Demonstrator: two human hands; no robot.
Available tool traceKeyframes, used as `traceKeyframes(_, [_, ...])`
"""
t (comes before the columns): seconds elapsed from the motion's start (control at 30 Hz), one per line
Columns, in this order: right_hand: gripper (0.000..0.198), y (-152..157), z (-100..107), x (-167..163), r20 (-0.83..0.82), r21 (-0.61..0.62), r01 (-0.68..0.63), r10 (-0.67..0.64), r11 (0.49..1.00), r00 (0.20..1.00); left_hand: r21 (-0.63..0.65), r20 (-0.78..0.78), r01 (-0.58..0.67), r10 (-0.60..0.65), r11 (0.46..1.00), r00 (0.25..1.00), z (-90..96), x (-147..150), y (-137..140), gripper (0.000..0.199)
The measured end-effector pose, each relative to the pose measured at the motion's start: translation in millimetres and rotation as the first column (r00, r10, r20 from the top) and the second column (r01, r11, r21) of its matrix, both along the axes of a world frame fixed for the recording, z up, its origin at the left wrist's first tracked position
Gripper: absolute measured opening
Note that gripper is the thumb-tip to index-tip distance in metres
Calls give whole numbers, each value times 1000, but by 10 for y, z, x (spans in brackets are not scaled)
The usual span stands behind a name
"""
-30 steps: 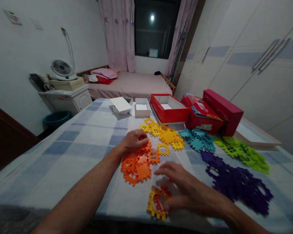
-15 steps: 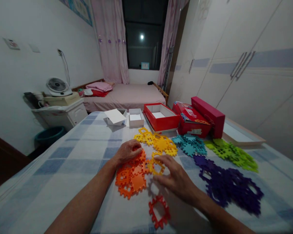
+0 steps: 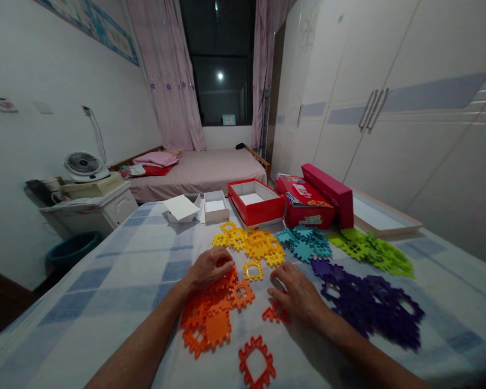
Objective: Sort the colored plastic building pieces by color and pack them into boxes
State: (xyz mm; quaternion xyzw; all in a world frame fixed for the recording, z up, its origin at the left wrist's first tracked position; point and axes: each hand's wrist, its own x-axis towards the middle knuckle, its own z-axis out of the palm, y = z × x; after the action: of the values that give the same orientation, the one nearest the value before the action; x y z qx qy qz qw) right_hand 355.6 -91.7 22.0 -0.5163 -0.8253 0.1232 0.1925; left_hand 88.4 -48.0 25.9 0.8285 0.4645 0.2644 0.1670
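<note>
My left hand rests on the far side of a pile of orange interlocking plastic pieces, its fingers loosely curled and a gap showing between thumb and forefinger. My right hand hovers low over the cloth with fingers apart. Partly hidden beneath it is a red toothed piece. Between the two hands lies a yellow square frame piece, touched by neither. Close to me, a red toothed frame piece lies flat by itself.
Beyond my hands lie a yellow pile, a teal pile, a green pile and a purple pile. Behind them stand white boxes, an uncovered red box and closed red boxes.
My right hand has let go of the yellow frame piece, which now lies flat, and moved slightly right. A red piece now shows under it. My left hand stays at the orange pile.
</note>
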Motion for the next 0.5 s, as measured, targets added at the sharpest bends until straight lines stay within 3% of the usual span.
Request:
traceKeyframes(0.17, [19,229,78,-215,108,19,-55,53,998,993,17,-62,15,-14,1000,998,153,12,-38,26])
traceKeyframes(0.27, [16,367,122,-406,220,26,-64,57,998,974,37,-92,-43,46,998,995,189,-110,-75,33])
traceKeyframes(0.37, [23,481,125,-572,234,27,-7,1,1000,972,12,-74,-198,198,980,977,85,-315,-140,42])
traceKeyframes(0.5, [27,544,119,-675,156,24,10,-14,1000,988,-94,6,-395,397,914,918,-158,-524,-266,52])
